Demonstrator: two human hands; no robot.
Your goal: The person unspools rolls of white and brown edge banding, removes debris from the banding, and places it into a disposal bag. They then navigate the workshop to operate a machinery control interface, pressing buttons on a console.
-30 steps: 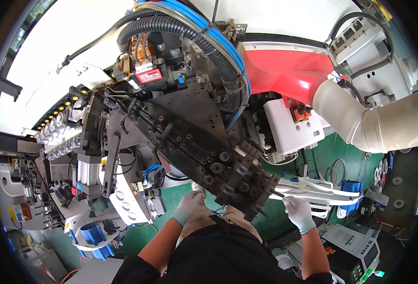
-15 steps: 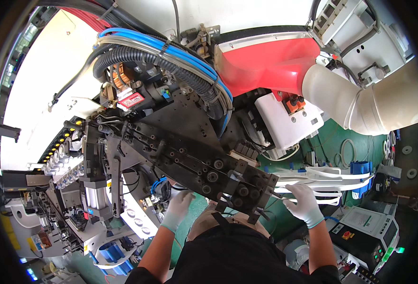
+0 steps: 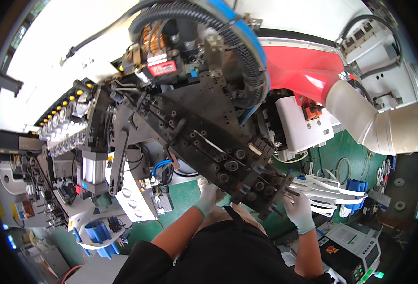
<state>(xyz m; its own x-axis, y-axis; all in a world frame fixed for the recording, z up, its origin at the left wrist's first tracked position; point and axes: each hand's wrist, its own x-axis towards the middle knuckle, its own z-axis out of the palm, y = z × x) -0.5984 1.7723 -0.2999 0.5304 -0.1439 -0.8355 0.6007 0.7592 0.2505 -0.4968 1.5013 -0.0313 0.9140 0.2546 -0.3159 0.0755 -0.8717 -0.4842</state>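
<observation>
In front of me a long black metal machine plate point(image 3: 190, 137) slopes down to the right, with rollers point(image 3: 231, 164) and bolts along it. A thin white strip point(image 3: 211, 141) lies on its upper face. My left hand point(image 3: 210, 196), in a white glove, is just below the plate's near edge; its fingers are partly hidden. At the plate's right end my right hand point(image 3: 299, 210), also gloved, has its fingers closed beside a short metal shaft point(image 3: 291, 191). What they hold, if anything, cannot be made out.
A bundle of black corrugated hose point(image 3: 246, 57) and blue tubes arches over the plate. To the right are a red cover point(image 3: 303, 66), a wide pale duct point(image 3: 351, 109), white loops point(image 3: 329, 191) on a blue holder, and a control box point(image 3: 353, 246). A white box point(image 3: 133, 194) stands left.
The view has shifted, and the machine looks nearer. My left hand has moved right along the plate's underside. My right hand has come closer to the plate's end. The thin white strip now shows.
</observation>
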